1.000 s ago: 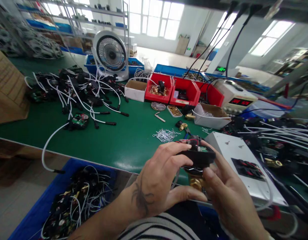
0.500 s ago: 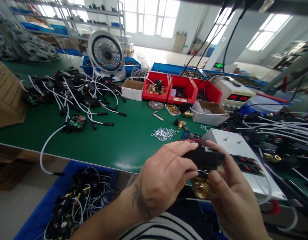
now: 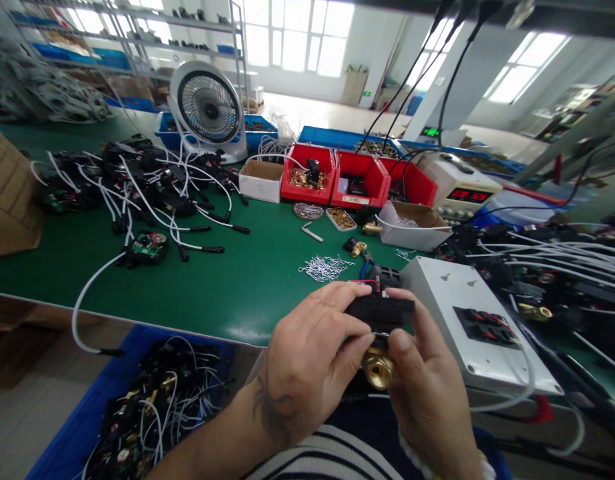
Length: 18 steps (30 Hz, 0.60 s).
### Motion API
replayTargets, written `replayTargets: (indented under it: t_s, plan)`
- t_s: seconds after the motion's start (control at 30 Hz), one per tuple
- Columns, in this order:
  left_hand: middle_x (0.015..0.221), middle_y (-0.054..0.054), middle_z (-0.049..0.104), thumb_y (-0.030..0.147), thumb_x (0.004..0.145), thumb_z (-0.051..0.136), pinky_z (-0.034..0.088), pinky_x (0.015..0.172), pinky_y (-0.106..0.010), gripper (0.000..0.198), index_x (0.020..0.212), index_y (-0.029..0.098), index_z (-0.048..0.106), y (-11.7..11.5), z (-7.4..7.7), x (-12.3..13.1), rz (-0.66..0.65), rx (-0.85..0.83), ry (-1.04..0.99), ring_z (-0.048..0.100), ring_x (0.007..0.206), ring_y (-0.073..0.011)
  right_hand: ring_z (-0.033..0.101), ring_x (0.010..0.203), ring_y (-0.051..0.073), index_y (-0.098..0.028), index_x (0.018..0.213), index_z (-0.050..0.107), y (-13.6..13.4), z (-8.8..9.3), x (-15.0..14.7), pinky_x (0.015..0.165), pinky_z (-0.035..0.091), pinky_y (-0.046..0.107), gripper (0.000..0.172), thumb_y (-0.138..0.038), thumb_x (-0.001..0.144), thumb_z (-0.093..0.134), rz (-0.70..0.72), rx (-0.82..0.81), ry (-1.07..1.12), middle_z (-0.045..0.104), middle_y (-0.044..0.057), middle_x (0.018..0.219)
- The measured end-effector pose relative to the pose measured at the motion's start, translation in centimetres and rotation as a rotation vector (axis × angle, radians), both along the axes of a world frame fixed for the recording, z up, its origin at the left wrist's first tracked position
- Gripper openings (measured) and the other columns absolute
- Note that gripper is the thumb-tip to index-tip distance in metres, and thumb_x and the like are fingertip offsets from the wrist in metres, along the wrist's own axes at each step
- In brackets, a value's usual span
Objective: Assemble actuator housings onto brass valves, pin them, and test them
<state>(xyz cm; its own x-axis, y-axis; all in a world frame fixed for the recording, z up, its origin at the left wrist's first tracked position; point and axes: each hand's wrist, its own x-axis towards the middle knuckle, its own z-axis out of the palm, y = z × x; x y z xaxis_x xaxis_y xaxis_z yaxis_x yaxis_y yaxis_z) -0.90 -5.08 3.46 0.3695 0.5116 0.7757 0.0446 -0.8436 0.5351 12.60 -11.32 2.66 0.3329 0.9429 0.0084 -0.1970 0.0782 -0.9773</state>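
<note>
In front of my body, my right hand (image 3: 422, 373) is closed around a black plastic housing (image 3: 382, 313) with a brass valve fitting (image 3: 378, 369) below it. My left hand (image 3: 317, 340) rests against the housing's left side, upper fingers on its top. Its thumb and a finger pinch a thin, shiny metal clip (image 3: 382, 334) at the joint between the housing and the brass; most of the clip is hidden. Beyond the hands, a pile of similar silver wire clips (image 3: 324, 268) lies on the green bench (image 3: 227, 293).
Blue-handled pliers (image 3: 366, 265) and a small brass fitting (image 3: 358, 249) lie behind the hands. A grey metal box (image 3: 437, 293) stands right. Red bins (image 3: 307, 181), a hex key (image 3: 312, 231) and a fan (image 3: 210, 103) sit farther back. Cabled assemblies (image 3: 152, 180) cover the left.
Both hands and the black housing have shifted left and slightly away from the grey box in view. The grip looks the same, and the view has turned slightly.
</note>
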Motion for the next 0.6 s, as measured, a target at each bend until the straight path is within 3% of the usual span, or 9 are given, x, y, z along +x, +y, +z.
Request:
replayTargets:
  t_s: [0.07, 0.13, 0.2, 0.3, 0.37, 0.4, 0.47, 0.5, 0.6]
  plan:
    - [0.125, -0.014, 0.063, 0.010, 0.088, 0.060, 0.041, 0.110, -0.032, 0.013, 0.101, 0.014, 0.060, -0.1, -0.3, -0.2, -0.026, -0.117, -0.025, 0.054, 0.125, -0.0164, 0.071, 0.089, 0.020, -0.037, 0.123, 0.050, 0.3, 0.1, -0.1, 0.066, 0.060, 0.027, 0.043, -0.044, 0.085, 0.068, 0.031, 0.015, -0.010, 0.072, 0.001, 0.103]
    - [0.141, -0.011, 0.051, 0.020, 0.089, 0.061, 0.034, 0.115, -0.037, 0.035, 0.123, 0.019, 0.053, 0.0, -0.6, -0.2, -0.077, -0.384, -0.141, 0.044, 0.135, -0.0186, 0.071, 0.089, 0.020, -0.038, 0.127, 0.049, 0.6, 0.4, 0.0, 0.069, 0.060, 0.028, 0.046, -0.044, 0.086, 0.067, 0.053, 0.045, -0.038, 0.072, 0.001, 0.107]
    - [0.146, -0.011, 0.046, 0.037, 0.093, 0.056, 0.035, 0.114, -0.042, 0.045, 0.134, 0.022, 0.044, 0.3, -1.0, 0.1, -0.273, -0.784, -0.279, 0.042, 0.137, -0.0234, 0.071, 0.091, 0.020, -0.040, 0.133, 0.046, 0.7, 0.9, 0.3, 0.072, 0.059, 0.030, 0.049, -0.046, 0.088, 0.064, 0.069, 0.062, -0.111, 0.071, 0.001, 0.111]
    - [0.129, -0.016, 0.060, 0.048, 0.091, 0.056, 0.051, 0.094, -0.043, 0.048, 0.125, 0.015, 0.051, 1.0, -1.4, 0.7, -0.587, -1.273, -0.353, 0.059, 0.118, -0.0302, 0.070, 0.093, 0.022, -0.039, 0.137, 0.046, 1.0, 2.2, 2.1, 0.074, 0.059, 0.032, 0.055, -0.048, 0.086, 0.064, 0.159, -0.015, -0.408, 0.072, 0.002, 0.107]
    - [0.119, -0.018, 0.064, 0.047, 0.082, 0.067, 0.055, 0.082, -0.039, 0.054, 0.119, 0.011, 0.052, 1.3, -1.5, 1.0, -0.557, -1.389, -0.392, 0.064, 0.108, -0.0314, 0.070, 0.091, 0.023, -0.034, 0.134, 0.053, 1.7, 3.5, 4.5, 0.077, 0.058, 0.035, 0.055, -0.050, 0.083, 0.066, 0.148, -0.071, -0.725, 0.074, 0.003, 0.100]
    - [0.117, -0.018, 0.064, 0.047, 0.080, 0.070, 0.055, 0.079, -0.038, 0.056, 0.118, 0.010, 0.052, 1.4, -1.5, 1.1, -0.512, -1.408, -0.419, 0.065, 0.105, -0.0312, 0.070, 0.091, 0.023, -0.032, 0.131, 0.057, 2.3, 4.1, 6.0, 0.082, 0.056, 0.037, 0.053, -0.050, 0.082, 0.065, 0.074, -0.099, -0.895, 0.074, 0.003, 0.099]
    - [0.111, -0.019, 0.066, 0.052, 0.079, 0.069, 0.056, 0.075, -0.037, 0.058, 0.115, 0.009, 0.053, 1.4, -1.3, 1.1, -0.479, -1.425, -0.453, 0.067, 0.100, -0.0306, 0.068, 0.090, 0.022, -0.027, 0.122, 0.063, 3.9, 5.3, 9.6, 0.087, 0.051, 0.036, 0.044, -0.041, 0.081, 0.065, -0.251, -0.174, -1.167, 0.074, 0.004, 0.097]
    - [0.109, -0.018, 0.067, 0.054, 0.080, 0.067, 0.056, 0.073, -0.037, 0.058, 0.115, 0.009, 0.053, 1.3, -1.2, 1.0, -0.485, -1.429, -0.459, 0.068, 0.097, -0.0301, 0.067, 0.093, 0.020, -0.026, 0.122, 0.063, 4.7, 5.6, 11.5, 0.089, 0.049, 0.034, 0.039, -0.034, 0.084, 0.062, -0.388, -0.292, -1.234, 0.073, 0.004, 0.103]
    - [0.104, -0.016, 0.069, 0.053, 0.081, 0.067, 0.056, 0.074, -0.037, 0.056, 0.115, 0.009, 0.055, 1.3, -1.0, 0.6, -0.485, -1.400, -0.475, 0.070, 0.089, -0.0257, 0.067, 0.092, 0.023, -0.018, 0.095, 0.073, 6.6, 5.6, 16.2, 0.090, 0.045, 0.035, 0.016, -0.021, 0.084, 0.062, -0.349, -0.486, -1.219, 0.074, 0.008, 0.093]
